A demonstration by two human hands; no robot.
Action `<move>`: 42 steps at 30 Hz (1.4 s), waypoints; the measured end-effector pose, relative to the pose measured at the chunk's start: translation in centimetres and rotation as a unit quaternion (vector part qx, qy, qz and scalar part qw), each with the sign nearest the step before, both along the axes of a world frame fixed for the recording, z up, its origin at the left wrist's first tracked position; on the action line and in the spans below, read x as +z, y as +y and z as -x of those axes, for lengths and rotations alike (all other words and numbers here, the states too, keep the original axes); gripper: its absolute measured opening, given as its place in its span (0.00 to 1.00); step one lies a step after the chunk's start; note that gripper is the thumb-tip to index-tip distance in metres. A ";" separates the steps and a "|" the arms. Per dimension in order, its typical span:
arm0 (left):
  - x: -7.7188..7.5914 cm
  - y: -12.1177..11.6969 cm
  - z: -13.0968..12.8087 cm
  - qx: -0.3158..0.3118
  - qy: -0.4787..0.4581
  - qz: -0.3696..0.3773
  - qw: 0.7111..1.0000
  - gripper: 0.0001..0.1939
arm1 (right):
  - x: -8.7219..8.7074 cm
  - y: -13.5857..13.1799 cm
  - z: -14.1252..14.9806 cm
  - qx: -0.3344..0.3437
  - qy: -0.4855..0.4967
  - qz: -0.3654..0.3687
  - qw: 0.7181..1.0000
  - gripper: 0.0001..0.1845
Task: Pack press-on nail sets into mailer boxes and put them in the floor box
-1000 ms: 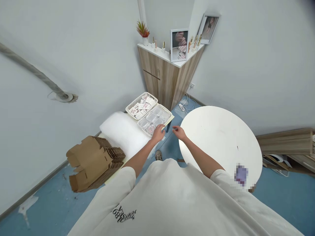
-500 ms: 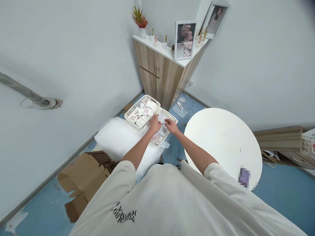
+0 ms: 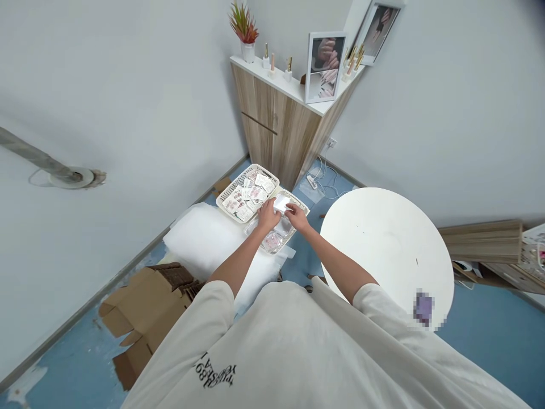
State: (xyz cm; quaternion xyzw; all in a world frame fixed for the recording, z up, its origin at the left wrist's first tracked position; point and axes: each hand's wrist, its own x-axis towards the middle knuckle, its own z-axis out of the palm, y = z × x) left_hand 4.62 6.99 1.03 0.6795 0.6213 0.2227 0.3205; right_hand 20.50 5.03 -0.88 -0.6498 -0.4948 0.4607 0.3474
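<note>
Pale walls (image 3: 460, 113), blue floor (image 3: 489, 341), round table (image 3: 383, 244)

I see open air over most of the card basket (image 3: 235, 186); my left hand (image 3: 268, 216) and right hand (image 3: 297, 217) crowd the space over the clear-box basket (image 3: 290, 234); the wooden cabinet (image 3: 272, 116) walls off the far side; the white bundle (image 3: 204, 234) and flat cardboard (image 3: 147, 301) block low passage leftward; rightward I have a strip of blue floor (image 3: 306, 247), bounded by the round table (image 3: 387, 244).
</note>
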 end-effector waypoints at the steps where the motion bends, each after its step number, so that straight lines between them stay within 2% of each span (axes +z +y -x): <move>1: 0.2 -0.1 -0.2 0.000 -0.006 -0.007 1.000 0.32 | 0.2 -0.1 -0.2 -0.004 0.000 -0.008 1.000 0.23; 5: 0.9 -0.5 -1.6 -0.013 -0.030 -0.035 0.999 0.32 | 0.9 -1.2 -1.8 -0.032 -0.006 -0.038 0.999 0.23; 9: 1.5 -1.6 -4.8 -0.061 -0.062 -0.057 0.995 0.31 | 1.6 -3.2 -5.1 -0.073 -0.016 -0.051 0.996 0.24; 14: 1.8 -4.7 -11.0 -0.134 -0.084 -0.058 0.986 0.31 | 2.5 -7.7 -11.4 -0.137 -0.025 -0.056 0.989 0.23; 20: 0.0 -10.7 -20.1 -0.204 -0.098 -0.016 0.974 0.32 | 2.0 -15.9 -19.8 -0.209 -0.033 -0.021 0.977 0.21; 26: -2.3 -17.9 -28.1 -0.249 -0.106 0.082 0.959 0.31 | -0.1 -24.6 -27.2 -0.243 -0.042 0.050 0.968 0.22; 32: -5.3 -24.1 -34.1 -0.272 -0.087 0.202 0.937 0.30 | -3.7 -31.7 -33.2 -0.253 -0.044 0.127 0.958 0.22; 37: -8.2 -28.0 -37.9 -0.298 -0.052 0.240 0.923 0.28 | -7.1 -36.1 -36.4 -0.236 -0.083 0.155 0.956 0.24; 42: -10.3 -30.2 -40.3 -0.308 -0.034 0.229 0.923 0.26 | -9.6 -38.7 -37.8 -0.174 -0.130 0.145 0.965 0.26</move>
